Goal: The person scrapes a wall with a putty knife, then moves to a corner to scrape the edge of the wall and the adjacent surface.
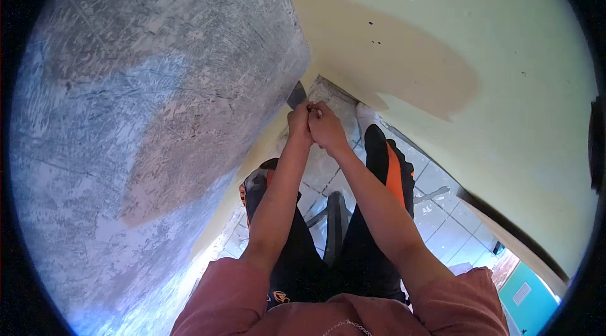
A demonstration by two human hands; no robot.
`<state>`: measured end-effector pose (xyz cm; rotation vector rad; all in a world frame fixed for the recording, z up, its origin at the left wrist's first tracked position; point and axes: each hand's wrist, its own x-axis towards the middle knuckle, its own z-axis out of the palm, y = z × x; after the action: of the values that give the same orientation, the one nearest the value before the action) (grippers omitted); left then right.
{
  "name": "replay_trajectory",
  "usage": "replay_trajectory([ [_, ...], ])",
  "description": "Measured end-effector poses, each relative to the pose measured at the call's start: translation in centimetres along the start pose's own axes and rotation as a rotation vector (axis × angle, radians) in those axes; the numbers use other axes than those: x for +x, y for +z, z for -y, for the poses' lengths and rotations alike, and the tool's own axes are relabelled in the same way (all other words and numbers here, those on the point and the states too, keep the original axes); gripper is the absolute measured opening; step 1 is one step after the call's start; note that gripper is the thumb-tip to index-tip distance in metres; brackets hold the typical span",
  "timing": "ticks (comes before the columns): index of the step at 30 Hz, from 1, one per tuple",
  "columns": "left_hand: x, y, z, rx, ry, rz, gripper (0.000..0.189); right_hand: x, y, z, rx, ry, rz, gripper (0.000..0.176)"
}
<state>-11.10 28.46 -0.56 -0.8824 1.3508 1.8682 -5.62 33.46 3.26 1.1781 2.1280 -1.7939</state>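
Observation:
My left hand and my right hand are pressed together in front of me, fingers curled in. Just past the left fingers shows the dark flat blade of a scraper, close to the lower edge of the rough grey wall patch. Its handle is hidden inside my closed hands. Both forearms reach straight out, low near the corner where the walls meet the floor.
A pale yellow-green wall with small dark marks rises on the right. My shoes, the left one and the right one, stand on the tiled floor. A dark bar lies between my legs. A turquoise panel shows at lower right.

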Motion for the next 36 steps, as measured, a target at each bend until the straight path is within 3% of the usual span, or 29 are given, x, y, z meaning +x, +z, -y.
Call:
replay_trajectory([
  [7, 2.1, -0.6, -0.3, 0.005, -0.013, 0.118, 0.014, 0.7, 0.4, 0.6, -0.090, -0.032, -0.059, 0.027],
  [9, 1.8, -0.2, 0.0, 0.003, 0.004, 0.045, 0.013, 0.8, 0.2, 0.6, 0.039, -0.002, -0.034, 0.027],
  [16, 2.1, -0.4, 0.2, -0.072, -0.012, 0.058, 0.013, 1.3, 0.4, -0.1, -0.002, -0.050, -0.029, 0.028],
  [18, 2.5, -0.1, -0.1, 0.050, 0.008, 0.008, 0.013, 1.9, 0.6, 0.3, -0.014, 0.008, -0.029, 0.028],
  [31, 2.9, -0.8, 0.0, -0.043, 0.007, 0.127, 0.014, 1.1, 0.2, 1.1, -0.094, 0.016, -0.014, 0.028],
  [33, 0.7, 0.0, -0.3, -0.099, 0.002, 0.036, 0.015, 0.6, 0.0, 0.7, -0.119, -0.097, -0.035, 0.028],
  [36, 2.0, -0.5, 0.2, -0.114, -0.014, 0.095, 0.016, 1.0, 0.3, 0.8, -0.083, -0.016, -0.047, 0.025],
])
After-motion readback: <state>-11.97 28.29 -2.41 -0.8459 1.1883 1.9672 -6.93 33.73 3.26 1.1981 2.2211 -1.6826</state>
